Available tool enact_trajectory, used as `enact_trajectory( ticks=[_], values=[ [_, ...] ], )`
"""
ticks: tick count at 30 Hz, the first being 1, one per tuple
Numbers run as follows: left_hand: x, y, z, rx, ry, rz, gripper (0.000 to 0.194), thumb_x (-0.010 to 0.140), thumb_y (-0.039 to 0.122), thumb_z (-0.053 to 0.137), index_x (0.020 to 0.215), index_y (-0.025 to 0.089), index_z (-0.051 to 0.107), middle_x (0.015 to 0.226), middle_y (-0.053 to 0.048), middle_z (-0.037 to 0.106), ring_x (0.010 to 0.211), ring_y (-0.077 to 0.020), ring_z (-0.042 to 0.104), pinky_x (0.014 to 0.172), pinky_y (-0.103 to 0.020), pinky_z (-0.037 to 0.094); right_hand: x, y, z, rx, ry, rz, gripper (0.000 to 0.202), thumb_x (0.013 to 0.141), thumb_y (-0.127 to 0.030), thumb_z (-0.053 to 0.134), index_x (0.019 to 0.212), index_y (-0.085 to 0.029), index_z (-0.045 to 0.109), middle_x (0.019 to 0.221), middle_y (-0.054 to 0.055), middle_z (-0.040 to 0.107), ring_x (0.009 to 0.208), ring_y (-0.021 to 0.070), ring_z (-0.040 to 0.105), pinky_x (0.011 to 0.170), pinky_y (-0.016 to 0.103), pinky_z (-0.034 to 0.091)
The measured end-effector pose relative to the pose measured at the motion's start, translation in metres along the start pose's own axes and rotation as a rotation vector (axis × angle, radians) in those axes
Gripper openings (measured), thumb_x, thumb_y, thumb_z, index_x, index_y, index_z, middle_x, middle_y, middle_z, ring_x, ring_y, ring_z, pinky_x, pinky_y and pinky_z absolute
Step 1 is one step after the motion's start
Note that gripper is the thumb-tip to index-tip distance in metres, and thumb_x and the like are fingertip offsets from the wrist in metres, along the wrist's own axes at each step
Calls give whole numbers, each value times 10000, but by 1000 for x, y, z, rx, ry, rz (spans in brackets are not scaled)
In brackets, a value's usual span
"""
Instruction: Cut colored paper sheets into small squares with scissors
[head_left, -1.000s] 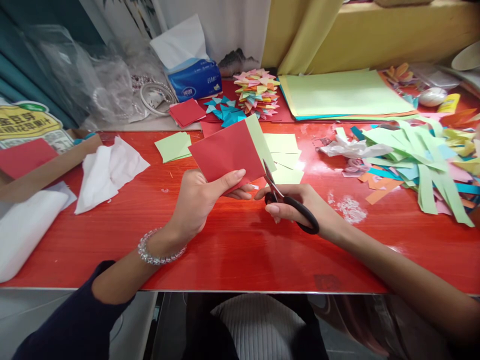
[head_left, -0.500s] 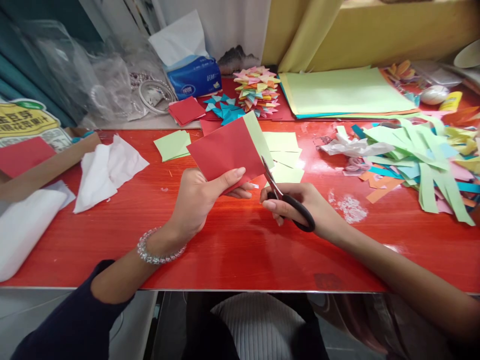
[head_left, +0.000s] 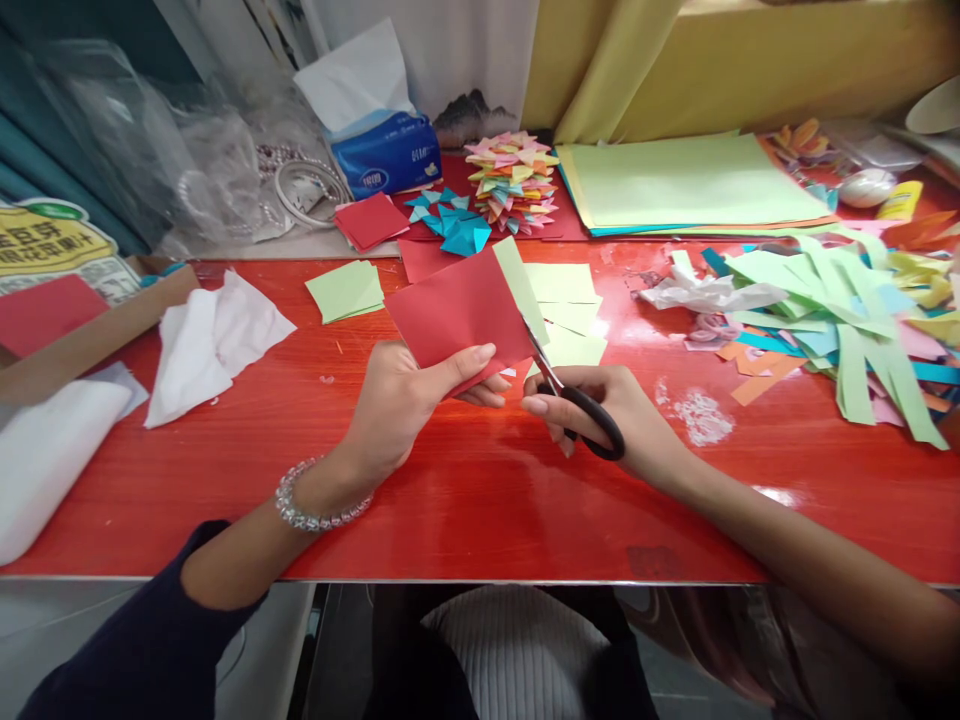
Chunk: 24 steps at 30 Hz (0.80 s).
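A red paper piece (head_left: 457, 305) with a light green paper (head_left: 519, 285) behind it is pinched between the thumb and fingers of my left hand (head_left: 405, 400). The green shows as a strip along the red's right edge. My right hand (head_left: 622, 415) is closed round the black handles of the scissors (head_left: 592, 415), whose blades meet the papers at the lower right, along the red edge. Beyond them, light green pieces (head_left: 562, 285) lie on the red table (head_left: 465, 510). Another small green stack (head_left: 345, 291) rests to the left.
Paper strips (head_left: 847, 310) heap at the right. At the back are large green sheets (head_left: 682, 185), a folded-paper stack (head_left: 514, 180), blue folded pieces (head_left: 459, 228) and a tissue pack (head_left: 386, 155). White tissues (head_left: 217, 340) and a cardboard box (head_left: 112, 330) lie left.
The held papers have shifted slightly right and down and tilted a little. The scissor blades look closer together, and my right hand has moved slightly left.
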<state>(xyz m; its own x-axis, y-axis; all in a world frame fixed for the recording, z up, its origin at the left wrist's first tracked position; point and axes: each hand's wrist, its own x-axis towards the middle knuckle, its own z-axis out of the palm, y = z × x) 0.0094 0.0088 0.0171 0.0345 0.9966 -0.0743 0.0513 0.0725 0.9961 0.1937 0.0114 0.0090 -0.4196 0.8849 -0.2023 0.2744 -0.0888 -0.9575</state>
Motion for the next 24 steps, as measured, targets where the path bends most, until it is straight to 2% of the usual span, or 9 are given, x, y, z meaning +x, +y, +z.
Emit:
enact_trajectory(
  ticks=[3,8,14,18,20,21,24],
  values=[
    [-1,0,1,6,3,-5,226,757,342,633,643,155,692,654,-32,718,582,-170,681,650,-300,569,0,-1,2,8,16,6,304,729,-451,666,681,-165,577,463,-49,461,416,69,424,413,215,290],
    [-3,1,4,-3,-47,-45,263,762,335,628,573,163,687,587,-24,699,566,-163,672,661,-292,564,1,0,2,58,14,7,308,737,-461,655,796,-160,626,515,-39,481,460,83,454,431,223,316],
    [-3,-1,5,-42,-52,-48,242,765,298,633,580,155,694,598,-24,704,561,-152,668,649,-273,560,2,5,1,46,14,-13,311,758,-470,635,739,-161,605,483,-44,467,432,77,434,428,226,312],
    [-3,-2,6,-27,-63,-76,257,763,313,634,565,160,689,584,-27,698,569,-155,667,650,-274,559,3,4,1,60,16,25,354,724,-508,653,738,-161,584,508,-30,498,443,88,465,416,227,311],
    [-4,-2,7,-45,-79,-77,254,762,312,636,563,163,689,583,-25,697,566,-152,663,628,-266,557,4,5,1,93,17,32,375,704,-504,674,828,-164,577,532,-30,517,453,94,478,419,227,323],
    [-4,-3,7,-51,-82,-74,250,762,310,636,567,162,690,587,-26,697,565,-151,662,622,-265,556,4,5,1,112,19,37,421,697,-495,687,932,-165,570,536,-36,519,453,97,478,420,229,327],
    [-3,-4,8,-30,-67,-67,251,764,314,632,577,159,691,581,-30,694,559,-151,659,635,-274,555,6,8,2,168,31,49,742,675,-464,721,1278,-174,400,524,-61,517,437,105,459,417,234,332]
  ],
)
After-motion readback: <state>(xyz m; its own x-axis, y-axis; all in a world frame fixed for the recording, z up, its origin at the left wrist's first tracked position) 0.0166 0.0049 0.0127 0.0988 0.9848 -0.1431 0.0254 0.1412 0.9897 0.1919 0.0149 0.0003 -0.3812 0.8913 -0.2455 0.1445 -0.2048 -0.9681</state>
